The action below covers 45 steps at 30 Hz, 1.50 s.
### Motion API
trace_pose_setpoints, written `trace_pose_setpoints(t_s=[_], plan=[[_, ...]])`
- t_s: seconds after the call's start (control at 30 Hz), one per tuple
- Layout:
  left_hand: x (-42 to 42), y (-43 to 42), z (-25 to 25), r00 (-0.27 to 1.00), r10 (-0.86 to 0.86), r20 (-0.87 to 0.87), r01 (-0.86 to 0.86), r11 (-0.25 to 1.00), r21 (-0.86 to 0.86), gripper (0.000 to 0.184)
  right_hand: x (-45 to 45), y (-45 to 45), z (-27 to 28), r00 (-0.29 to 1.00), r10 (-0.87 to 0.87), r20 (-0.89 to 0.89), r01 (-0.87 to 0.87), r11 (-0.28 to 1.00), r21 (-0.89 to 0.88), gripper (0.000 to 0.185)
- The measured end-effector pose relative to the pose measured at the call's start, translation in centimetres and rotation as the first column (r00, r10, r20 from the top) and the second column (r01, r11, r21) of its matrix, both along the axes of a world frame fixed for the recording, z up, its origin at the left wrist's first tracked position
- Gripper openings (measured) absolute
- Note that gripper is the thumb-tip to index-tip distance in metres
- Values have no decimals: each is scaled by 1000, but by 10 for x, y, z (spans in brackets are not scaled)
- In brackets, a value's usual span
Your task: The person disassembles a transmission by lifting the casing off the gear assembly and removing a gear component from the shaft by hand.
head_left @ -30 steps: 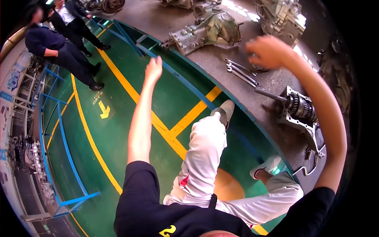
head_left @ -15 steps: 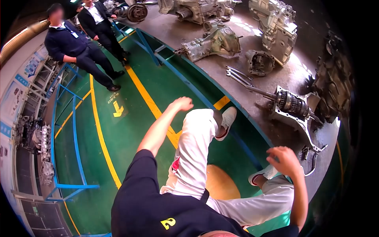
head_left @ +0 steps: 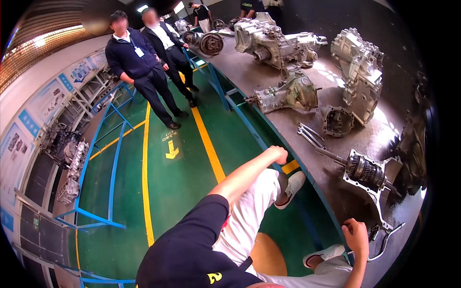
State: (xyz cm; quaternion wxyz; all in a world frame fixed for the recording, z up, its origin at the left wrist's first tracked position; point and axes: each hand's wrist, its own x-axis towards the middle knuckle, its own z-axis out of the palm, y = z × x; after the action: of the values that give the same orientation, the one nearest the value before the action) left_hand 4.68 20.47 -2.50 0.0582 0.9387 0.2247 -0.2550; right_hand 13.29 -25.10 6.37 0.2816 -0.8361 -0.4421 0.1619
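Along the right, the curved worktop point(head_left: 331, 185). Standing on its far part, the large gearbox point(head_left: 276, 45); nearer, to the right, the tall housing point(head_left: 357, 72). Closer in, lying on the same surface, the open gear case point(head_left: 367, 173), with geared shaft exposed and long end pointing toward the far left. Just below, near the worktop's edge, the bent bar point(head_left: 386, 242). Beside that bar, the right hand point(head_left: 356, 235), fingers curled; impossible to tell whether apart or together. Farther forward, near the front edge, the left hand point(head_left: 277, 154), fingers bent downward, spacing likewise impossible to tell. Between gear case and small casing point(head_left: 338, 121), the spanners point(head_left: 311, 135), side by side.
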Motion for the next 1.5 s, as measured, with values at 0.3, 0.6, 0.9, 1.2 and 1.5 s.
trace_pose_setpoints(t_s=[0.3, 0.6, 0.9, 1.2, 1.5], plan=[[14, -11, -2, 963, 43, -266, -141, 923, -359, 47, 5, -2, 7, 995, -78, -68, 76, 997, -28, 18], [2, 3, -13, 982, 161, -101, -189, 893, -408, 36, 4, -4, 15, 991, -133, -28, 133, 991, -10, 18], [0, 4, -9, 977, 150, 148, -81, 914, -397, 32, 8, -12, 12, 990, -141, 1, 141, 990, -3, 20], [0, 4, -8, 981, 107, 160, -51, 947, -318, 28, 10, -18, 10, 987, -158, 32, 158, 987, -7, 20], [0, 9, -14, 973, 71, 221, -8, 962, -273, 28, 12, -21, 9, 982, -189, 19, 190, 981, -42, 23]])
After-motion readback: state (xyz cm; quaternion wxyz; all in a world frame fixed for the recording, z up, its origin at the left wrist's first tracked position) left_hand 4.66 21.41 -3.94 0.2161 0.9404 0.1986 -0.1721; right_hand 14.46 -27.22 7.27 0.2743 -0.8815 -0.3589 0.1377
